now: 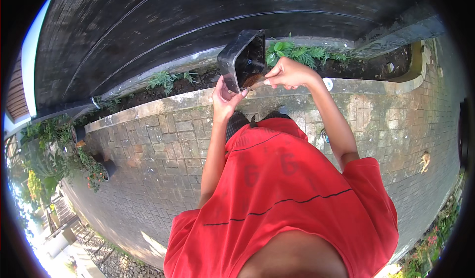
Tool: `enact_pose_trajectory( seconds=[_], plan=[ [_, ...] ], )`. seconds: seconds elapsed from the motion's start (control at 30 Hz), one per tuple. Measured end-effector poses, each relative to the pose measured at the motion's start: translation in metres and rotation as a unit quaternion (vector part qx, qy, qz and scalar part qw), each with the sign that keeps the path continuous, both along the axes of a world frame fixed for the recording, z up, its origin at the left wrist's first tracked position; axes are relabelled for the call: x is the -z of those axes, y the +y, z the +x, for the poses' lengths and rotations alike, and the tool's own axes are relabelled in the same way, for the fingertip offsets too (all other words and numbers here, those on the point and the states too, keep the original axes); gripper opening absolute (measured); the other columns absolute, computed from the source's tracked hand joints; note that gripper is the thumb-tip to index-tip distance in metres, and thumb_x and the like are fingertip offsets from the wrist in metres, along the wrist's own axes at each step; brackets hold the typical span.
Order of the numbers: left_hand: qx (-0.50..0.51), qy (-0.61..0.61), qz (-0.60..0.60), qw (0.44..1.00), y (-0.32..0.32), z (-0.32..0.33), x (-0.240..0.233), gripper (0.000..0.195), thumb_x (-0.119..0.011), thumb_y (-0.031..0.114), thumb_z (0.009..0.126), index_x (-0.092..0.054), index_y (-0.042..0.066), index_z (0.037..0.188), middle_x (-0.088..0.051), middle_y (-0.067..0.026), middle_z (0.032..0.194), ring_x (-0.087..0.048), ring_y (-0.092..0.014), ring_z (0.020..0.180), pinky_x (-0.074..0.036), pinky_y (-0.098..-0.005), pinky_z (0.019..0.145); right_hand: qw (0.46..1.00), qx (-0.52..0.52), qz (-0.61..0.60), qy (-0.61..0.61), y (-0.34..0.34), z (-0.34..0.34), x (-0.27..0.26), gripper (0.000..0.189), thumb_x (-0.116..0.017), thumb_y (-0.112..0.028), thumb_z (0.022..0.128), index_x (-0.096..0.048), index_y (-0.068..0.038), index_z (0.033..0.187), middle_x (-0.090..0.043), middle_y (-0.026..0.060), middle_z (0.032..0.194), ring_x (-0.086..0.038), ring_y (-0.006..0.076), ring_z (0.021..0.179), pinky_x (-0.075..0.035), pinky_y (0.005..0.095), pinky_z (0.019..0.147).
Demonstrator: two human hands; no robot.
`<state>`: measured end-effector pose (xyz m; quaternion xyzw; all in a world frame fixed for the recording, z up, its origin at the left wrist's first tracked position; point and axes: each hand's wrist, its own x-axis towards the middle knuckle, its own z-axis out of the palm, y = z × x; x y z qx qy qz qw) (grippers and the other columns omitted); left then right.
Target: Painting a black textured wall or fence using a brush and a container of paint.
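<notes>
A dark, boxy plastic container (241, 60) is tilted with its open side facing right, and some brown material lies at its lower inner edge. My left hand (225, 98) grips its lower end, fingers on the outside and thumb at the rim. Beside the opening, my right hand (291, 73) pinches a small, thin item that reaches toward the brown material; what it is cannot be made out. Green leafy plants and ferns (297, 53) grow in the soil bed just behind the container.
A low concrete curb (167, 101) edges the planting bed along a dark wall (207, 14). Brick paving (178, 129) lies underfoot. Potted plants (107, 168) stand at the left. A white round object (328, 83) rests by the curb, and a small tan animal (425, 161) is on the paving at right.
</notes>
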<state>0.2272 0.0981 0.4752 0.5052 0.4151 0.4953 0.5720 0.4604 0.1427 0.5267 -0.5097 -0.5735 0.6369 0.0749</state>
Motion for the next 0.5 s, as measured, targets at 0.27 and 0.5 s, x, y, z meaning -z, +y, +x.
enact_pose_trajectory(
  seconds=[0.27,0.5],
  plan=[
    [0.045,-0.036,-0.009,0.998,0.004,-0.016,-0.007,0.056,-0.064,-0.015,0.067,-0.041,-0.004,0.117,-0.052,-0.0112,0.109,-0.053,-0.018,0.100,-0.047,-0.0297,0.084,0.992,0.026,-0.092,0.083,0.001,0.009,0.015,0.028,-0.066,-0.023,0.078,-0.064,-0.005,0.100,-0.059,-0.0005,0.069,-0.035,0.0025,0.041,-0.024,0.0189,0.033],
    [-0.005,-0.103,0.003,0.995,0.005,-0.023,-0.008,0.061,-0.067,-0.012,0.064,-0.042,-0.004,0.119,-0.052,-0.0116,0.114,-0.052,-0.019,0.104,-0.040,-0.0318,0.092,0.972,0.078,-0.133,0.179,-0.001,0.014,0.030,0.025,-0.060,-0.017,0.083,-0.062,-0.004,0.105,-0.059,0.0028,0.073,-0.034,0.0007,0.037,-0.019,0.0166,0.030]
  ],
)
